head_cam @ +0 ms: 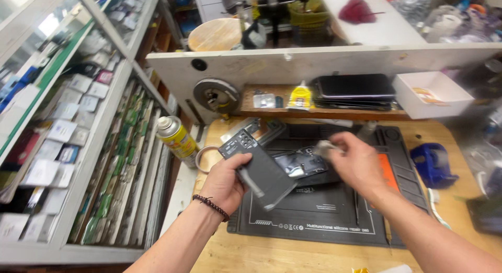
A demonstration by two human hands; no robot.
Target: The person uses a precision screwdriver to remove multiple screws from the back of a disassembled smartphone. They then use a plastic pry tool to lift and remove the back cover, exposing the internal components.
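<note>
The left hand (226, 180) is gripping a dark grey rectangular phone back cover (257, 167), tilting it above the black silicone repair mat (324, 220) for access. The right hand (356, 163) is pinching a small pale wad (325, 146), blurred, above the opened phone body (302, 162) near the mat's far edge.
</note>
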